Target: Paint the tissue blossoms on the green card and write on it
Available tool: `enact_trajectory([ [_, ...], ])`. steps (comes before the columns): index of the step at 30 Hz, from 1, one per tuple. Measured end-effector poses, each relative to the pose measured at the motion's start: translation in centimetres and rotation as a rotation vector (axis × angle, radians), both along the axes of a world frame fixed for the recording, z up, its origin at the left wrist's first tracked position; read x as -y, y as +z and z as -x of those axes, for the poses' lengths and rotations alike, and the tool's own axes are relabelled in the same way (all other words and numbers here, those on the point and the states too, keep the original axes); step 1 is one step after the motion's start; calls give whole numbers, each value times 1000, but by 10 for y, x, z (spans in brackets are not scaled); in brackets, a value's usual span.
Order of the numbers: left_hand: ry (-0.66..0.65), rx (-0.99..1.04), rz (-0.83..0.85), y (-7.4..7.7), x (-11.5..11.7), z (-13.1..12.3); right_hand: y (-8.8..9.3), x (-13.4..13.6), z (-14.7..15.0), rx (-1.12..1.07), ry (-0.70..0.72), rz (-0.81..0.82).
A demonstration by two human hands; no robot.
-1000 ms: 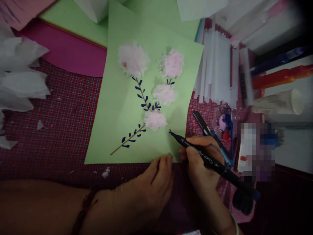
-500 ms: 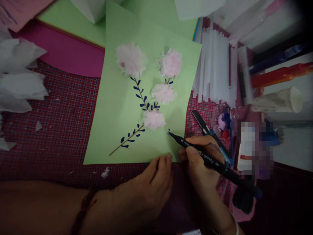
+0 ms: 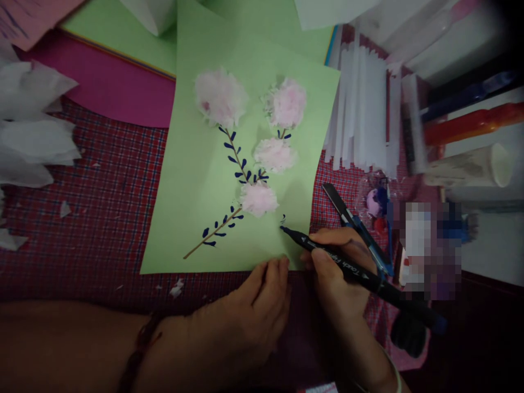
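My right hand [image 3: 344,267] grips a black marker pen [image 3: 360,275] with lettering along its barrel. The marker's tip touches the green paper [image 3: 196,202] beside small dark marks [image 3: 283,220] at the lower right. My left hand [image 3: 262,305] lies at the paper's bottom edge with its fingertips on it, fingers side by side and slightly bent. Several fluffy pale pink paper flowers [image 3: 258,198] sit on the sheet. They are joined by a brown stem [image 3: 216,230] lined with dark blue leaves [image 3: 231,158].
On the checked cloth [image 3: 118,180] right of the paper are white strips [image 3: 360,109], a dark cutter [image 3: 338,202] and a paper cup [image 3: 470,166]. White crumpled paper [image 3: 36,136] lies left, near a magenta sheet [image 3: 123,87]. Orange [image 3: 475,124] and other bottles stand upper right.
The marker's tip has moved slightly down, leaving a small dark mark above it. My left hand stays where it was on the paper's edge.
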State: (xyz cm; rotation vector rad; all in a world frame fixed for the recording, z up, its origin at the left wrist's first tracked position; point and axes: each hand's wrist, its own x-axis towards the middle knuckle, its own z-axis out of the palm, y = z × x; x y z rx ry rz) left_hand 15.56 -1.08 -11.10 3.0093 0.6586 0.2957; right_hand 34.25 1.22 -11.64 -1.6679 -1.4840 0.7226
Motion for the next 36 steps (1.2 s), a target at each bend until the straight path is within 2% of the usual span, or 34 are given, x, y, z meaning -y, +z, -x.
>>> enact_trajectory([
  [4,14,15,8,-1,2,-1,3,-2,2,8,-82,-14],
  [8,-9,-11,1,1,1,0,6,-4,3,-80,-186,-10],
  [16,-19,-25,-14,1,-1,1,0,-2,1,-22,-172,16],
  [22,-59,-54,-26,8,-8,4,1,-5,5,-18,-164,6],
  [36,-75,-79,-8,9,-7,5,2,-5,4,27,-107,-8],
])
